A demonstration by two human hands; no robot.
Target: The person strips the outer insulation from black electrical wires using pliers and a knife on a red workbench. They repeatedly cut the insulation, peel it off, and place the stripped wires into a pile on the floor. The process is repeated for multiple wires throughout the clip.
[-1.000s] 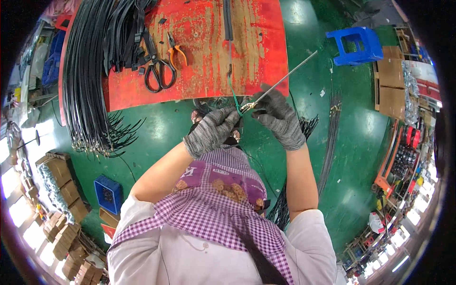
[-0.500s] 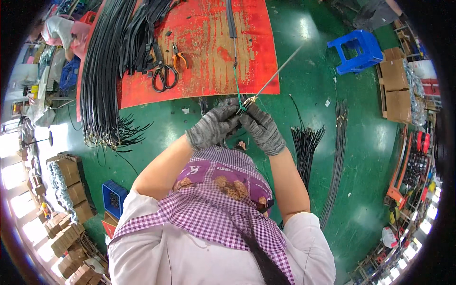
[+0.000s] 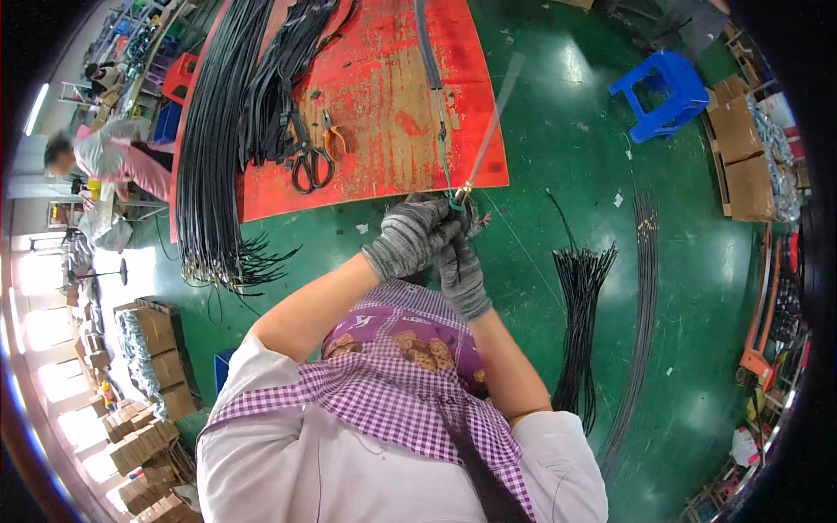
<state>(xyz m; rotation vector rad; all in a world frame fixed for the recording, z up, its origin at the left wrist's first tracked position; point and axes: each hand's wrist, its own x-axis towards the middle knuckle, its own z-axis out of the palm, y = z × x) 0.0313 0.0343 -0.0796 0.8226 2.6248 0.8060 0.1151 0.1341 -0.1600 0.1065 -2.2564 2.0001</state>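
Observation:
My left hand [image 3: 410,235], in a grey knitted glove, closes around dark cable ends with brass-coloured tips just beyond the table's near edge. My right hand [image 3: 462,277], gloved alike, is beside and below it, its fingers curled; what they hold is hidden. A green cord [image 3: 445,166] loops about the cable ends [image 3: 457,203] and runs up to a small dark hook at the end of a grey sleeved strand [image 3: 426,48] on the table. From the tips a thin pale rod [image 3: 495,122], smeared by motion, slants up and right.
The red worn table [image 3: 384,166] bears a thick black cable bundle [image 3: 209,148], black flat strips [image 3: 283,83], black scissors [image 3: 309,161] and orange-handled pliers [image 3: 332,135]. Two cable bundles [image 3: 582,305] hang or lie at right. A blue stool [image 3: 660,96] stands beyond; another person works at far left.
My right hand has moved left and down, closer under my left hand. The rod has swung more upright and is blurred. The whole view has shifted slightly.

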